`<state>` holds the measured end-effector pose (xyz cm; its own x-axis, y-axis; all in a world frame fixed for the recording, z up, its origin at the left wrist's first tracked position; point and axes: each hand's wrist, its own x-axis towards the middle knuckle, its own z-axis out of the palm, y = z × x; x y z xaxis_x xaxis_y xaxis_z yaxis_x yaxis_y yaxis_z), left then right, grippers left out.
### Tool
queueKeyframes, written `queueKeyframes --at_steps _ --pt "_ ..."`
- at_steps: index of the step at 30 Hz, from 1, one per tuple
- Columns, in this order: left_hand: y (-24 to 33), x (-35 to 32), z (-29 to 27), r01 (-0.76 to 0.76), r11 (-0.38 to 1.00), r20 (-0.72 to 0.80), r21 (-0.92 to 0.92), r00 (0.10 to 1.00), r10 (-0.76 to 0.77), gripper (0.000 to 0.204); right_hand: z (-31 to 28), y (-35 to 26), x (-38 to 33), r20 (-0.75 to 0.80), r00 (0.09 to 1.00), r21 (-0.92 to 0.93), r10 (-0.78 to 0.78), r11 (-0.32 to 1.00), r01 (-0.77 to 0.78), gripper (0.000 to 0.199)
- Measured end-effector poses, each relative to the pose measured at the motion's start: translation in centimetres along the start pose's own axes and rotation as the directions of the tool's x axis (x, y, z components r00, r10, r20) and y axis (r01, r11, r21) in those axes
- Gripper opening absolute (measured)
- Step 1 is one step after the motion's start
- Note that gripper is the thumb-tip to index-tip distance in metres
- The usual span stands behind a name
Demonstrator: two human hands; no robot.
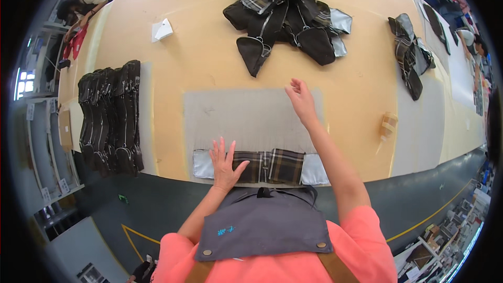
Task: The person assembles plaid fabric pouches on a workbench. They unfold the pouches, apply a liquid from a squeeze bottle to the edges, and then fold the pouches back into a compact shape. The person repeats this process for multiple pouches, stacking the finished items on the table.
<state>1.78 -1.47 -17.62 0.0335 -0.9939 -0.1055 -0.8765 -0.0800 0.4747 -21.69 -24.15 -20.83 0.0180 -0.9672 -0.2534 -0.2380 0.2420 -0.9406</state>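
A dark plaid fabric piece [287, 166] with silvery ends lies flat along the near edge of the table. Over its left part rests my left hand [224, 167], fingers spread and holding nothing. My right hand [302, 100] is stretched forward above the far right part of the grey mat [230, 115]. Its fingers are loosely bent and apart, with nothing seen in them. Beyond it sits a loose heap of dark and plaid sewn pieces [285, 18] with pale piping and silvery lining; the hand is not touching it.
Dark piped pieces [110, 118] lie stacked in a row at the left. More plaid pieces [407, 52] are on the right, with a tape roll [388, 124] nearer. A white paper item [162, 30] lies far left. Other people work at both sides of the table.
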Motion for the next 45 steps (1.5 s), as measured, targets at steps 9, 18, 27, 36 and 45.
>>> queueKeyframes --at_steps 9,18,27,36,45 --pt "1.3 -1.2 0.0 0.143 0.98 -0.052 -0.139 0.987 -0.151 0.072 14.3 0.7 13.1 -0.084 0.938 0.452 0.337 0.852 -0.266 0.037" --pt "0.6 -3.6 -1.5 0.15 0.963 -0.148 -0.225 0.971 -0.186 0.066 2.8 -10.8 16.6 -0.035 0.938 -0.397 -0.344 0.866 0.303 0.026" --pt "-1.1 -6.6 -3.0 0.131 0.947 -0.213 -0.294 0.957 -0.198 0.06 -8.0 -43.7 7.5 0.609 0.523 -0.787 -0.596 -0.37 0.493 0.019" --pt "1.6 -2.2 -6.1 0.07 0.804 -0.138 -0.591 0.973 -0.186 0.058 -6.0 -52.7 -8.4 0.681 0.558 -0.657 -0.475 -0.732 0.179 0.013" --pt "7.0 4.8 -7.4 0.642 -0.579 0.725 -0.503 0.678 0.122 0.124 -8.3 -49.9 -20.2 0.874 0.112 -0.485 -0.473 -0.834 0.262 0.015"
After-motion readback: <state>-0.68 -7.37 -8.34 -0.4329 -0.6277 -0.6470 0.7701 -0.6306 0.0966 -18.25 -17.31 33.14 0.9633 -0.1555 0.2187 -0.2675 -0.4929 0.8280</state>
